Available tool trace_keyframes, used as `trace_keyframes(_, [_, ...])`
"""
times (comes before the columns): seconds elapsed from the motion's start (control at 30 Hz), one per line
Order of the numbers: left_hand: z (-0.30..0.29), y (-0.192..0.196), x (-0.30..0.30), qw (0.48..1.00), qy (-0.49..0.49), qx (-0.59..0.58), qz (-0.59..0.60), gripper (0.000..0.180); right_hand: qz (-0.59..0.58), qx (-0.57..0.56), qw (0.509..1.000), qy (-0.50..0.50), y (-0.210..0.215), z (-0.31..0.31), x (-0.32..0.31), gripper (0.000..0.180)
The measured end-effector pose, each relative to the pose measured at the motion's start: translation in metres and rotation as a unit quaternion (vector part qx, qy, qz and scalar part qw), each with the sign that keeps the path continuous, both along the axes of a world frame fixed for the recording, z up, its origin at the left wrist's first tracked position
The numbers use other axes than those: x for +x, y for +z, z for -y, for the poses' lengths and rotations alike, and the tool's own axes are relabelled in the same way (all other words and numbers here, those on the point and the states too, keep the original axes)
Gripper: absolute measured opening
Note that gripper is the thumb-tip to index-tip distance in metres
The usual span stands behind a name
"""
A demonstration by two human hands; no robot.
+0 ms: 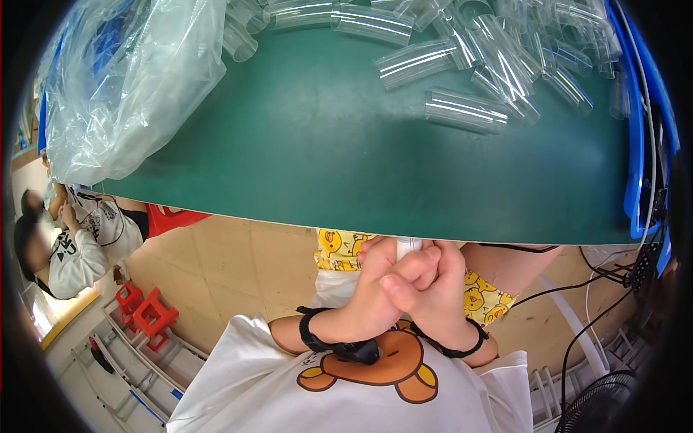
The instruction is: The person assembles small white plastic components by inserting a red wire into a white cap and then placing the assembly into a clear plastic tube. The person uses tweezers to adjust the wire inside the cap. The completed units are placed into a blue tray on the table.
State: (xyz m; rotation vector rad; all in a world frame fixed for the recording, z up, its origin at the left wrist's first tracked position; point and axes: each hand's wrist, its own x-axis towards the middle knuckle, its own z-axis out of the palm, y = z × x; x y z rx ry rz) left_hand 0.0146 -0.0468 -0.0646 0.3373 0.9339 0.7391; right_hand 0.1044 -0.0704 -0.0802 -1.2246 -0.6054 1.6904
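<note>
Just below the near edge of the green table (310, 159), my two hands are clasped together in front of my shirt. My left hand (377, 289) and my right hand (442, 285) close round a whitish cylindrical piece (408, 247). Only its short upper end shows between the fingers, so its full shape is hidden. Several clear plastic tubes (465, 110) lie loose on the far right of the table, out of reach of both hands as they are held now. More tubes (372, 23) lie along the far edge.
A large clear plastic bag (137, 94) covers the table's left end. Blue bins (635, 159) and cables (613, 274) line the right edge. Below right is a black fan (603, 404). At left another person (79, 252) sits near red stools (148, 310).
</note>
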Motion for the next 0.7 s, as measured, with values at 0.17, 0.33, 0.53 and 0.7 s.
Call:
trace_keyframes(0.17, [0.001,0.009,0.012,0.997,0.054,-0.016,-0.053,0.023,0.024,0.011,0.997,0.074,0.005,-0.006,0.012,0.042])
trace_keyframes(0.33, [0.006,0.004,0.010,0.997,0.069,-0.025,0.002,0.022,0.004,-0.038,0.996,0.079,0.005,-0.006,0.014,0.049])
trace_keyframes(0.53, [0.007,-0.001,0.005,0.999,0.016,0.000,-0.040,0.021,-0.065,-0.065,0.995,0.033,0.011,-0.008,0.008,0.048])
trace_keyframes(0.7, [-0.006,0.017,-0.001,0.998,0.000,-0.055,-0.042,0.016,-0.070,-0.076,0.995,-0.006,0.015,-0.004,-0.004,0.047])
